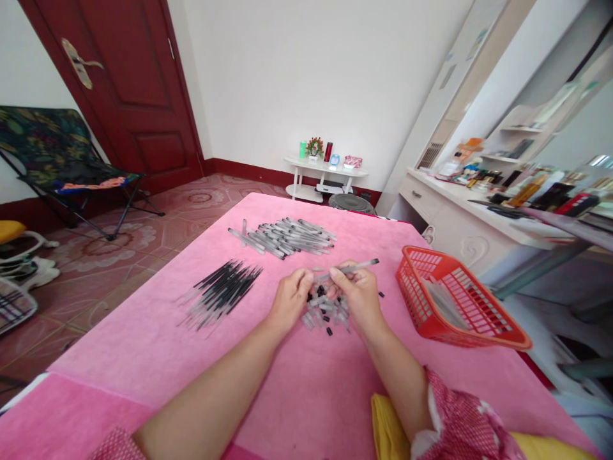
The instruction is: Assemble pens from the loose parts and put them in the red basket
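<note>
A clear-barrelled pen point(366, 264) with a black end lies across the grip of my right hand point(360, 287), pinched between thumb and fingers. My left hand point(291, 292) is closed at the pen's left end; whether a small part sits in its fingertips is hidden. Below both hands is a loose heap of clear pen caps point(313, 317) and small black plugs point(329, 331). To the left lie many thin black ink refills point(225, 287), roughly side by side. Farther back, a pile of clear pens point(287, 236) with dark ends rests on the pink cloth point(191, 370).
At the right stands a red plastic basket point(416, 313) with clear, thin pieces inside. Yellow cloth point(390, 428) lies under my right forearm. Beyond the table are a round stool point(352, 202), a low white stand point(325, 165), a folding chair point(48, 153) and a cluttered dresser point(479, 211).
</note>
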A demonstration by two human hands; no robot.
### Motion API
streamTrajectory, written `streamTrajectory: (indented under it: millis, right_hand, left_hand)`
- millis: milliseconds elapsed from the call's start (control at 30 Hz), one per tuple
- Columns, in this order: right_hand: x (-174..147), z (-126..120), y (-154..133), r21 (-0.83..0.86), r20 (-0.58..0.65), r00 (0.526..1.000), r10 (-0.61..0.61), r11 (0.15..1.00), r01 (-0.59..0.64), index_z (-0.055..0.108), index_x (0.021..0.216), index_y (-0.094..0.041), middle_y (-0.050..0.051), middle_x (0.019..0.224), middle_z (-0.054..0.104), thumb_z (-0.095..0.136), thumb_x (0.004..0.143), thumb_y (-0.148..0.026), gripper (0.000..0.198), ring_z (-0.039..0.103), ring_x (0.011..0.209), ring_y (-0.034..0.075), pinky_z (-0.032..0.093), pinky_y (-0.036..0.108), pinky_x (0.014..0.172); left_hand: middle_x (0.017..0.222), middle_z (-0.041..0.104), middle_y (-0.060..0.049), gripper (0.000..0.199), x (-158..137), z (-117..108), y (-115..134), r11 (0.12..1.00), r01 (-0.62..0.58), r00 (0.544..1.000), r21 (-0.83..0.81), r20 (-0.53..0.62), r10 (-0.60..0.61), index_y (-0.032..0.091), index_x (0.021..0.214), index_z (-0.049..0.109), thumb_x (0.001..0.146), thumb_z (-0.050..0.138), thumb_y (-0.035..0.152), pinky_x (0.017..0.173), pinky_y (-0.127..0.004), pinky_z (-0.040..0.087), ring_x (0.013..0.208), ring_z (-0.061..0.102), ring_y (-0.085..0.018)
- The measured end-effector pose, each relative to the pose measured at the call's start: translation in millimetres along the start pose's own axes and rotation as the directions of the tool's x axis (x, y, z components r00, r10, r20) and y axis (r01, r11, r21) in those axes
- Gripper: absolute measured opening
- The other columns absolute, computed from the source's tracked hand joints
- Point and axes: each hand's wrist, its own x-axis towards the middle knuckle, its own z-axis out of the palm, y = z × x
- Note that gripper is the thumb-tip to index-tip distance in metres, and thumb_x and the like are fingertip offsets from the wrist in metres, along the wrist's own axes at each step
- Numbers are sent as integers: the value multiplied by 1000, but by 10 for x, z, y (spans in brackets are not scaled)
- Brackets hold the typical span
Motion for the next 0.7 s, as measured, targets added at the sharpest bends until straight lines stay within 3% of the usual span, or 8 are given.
streamTrajectory:
  millis: [100,267,333,433,533,600,700]
  right_hand:
    - [-6,10,11,58,-42,998,47,997,-45,55,70,-15,-2,52,59,64,73,-35,21,53,37,9,43,20,37]
    - [-21,21,-82,-4,127,991,38,999,-38,56,75,-15,-3,51,59,67,70,-32,21,54,38,10,43,19,37]
    - [-11,13,-95,2,116,992,46,999,-47,56,74,-15,-2,51,59,67,70,-32,21,54,37,10,43,19,37]
    - [16,-12,-62,56,33,998,62,996,-64,54,71,-15,-2,52,60,67,69,-34,23,53,37,9,43,18,36]
    - [32,-28,-25,117,-21,996,91,989,-88,55,70,-14,-1,53,60,68,69,-35,25,52,37,8,43,18,36]
    - [32,-28,-25,142,-21,994,109,984,-105,55,69,-14,-1,53,60,68,69,-36,25,51,37,8,43,18,36]
    - [29,-33,-60,110,24,998,62,992,-64,56,70,-15,-1,53,59,67,70,-36,23,52,37,9,42,19,36]
  left_hand:
    - [66,51,2,23,3,-12,18,983,-125,991,132,-31,130,16,73,51,85,46,34,59,-22,34,62,47,-10]
    - [50,38,5,37,56,-27,-50,999,7,996,41,-88,-3,17,60,41,89,36,39,50,-22,30,49,37,-9]
    - [50,38,5,37,52,-33,-60,1000,17,996,13,-89,-16,17,61,41,88,36,41,50,-22,30,48,37,-9]
    - [53,44,4,34,19,-34,-27,997,-40,995,63,-83,46,17,67,48,89,35,39,53,-22,33,51,42,-10]
    - [69,58,-1,20,-4,-24,22,978,-147,987,145,-47,155,16,81,58,83,49,34,60,-23,38,63,51,-13]
    - [78,62,-4,17,-7,-19,41,963,-194,978,185,-45,206,16,85,61,80,54,31,65,-24,39,70,54,-15]
    - [73,61,-3,20,-12,-20,51,969,-187,980,161,-32,195,16,81,63,82,50,31,64,-24,39,69,54,-15]
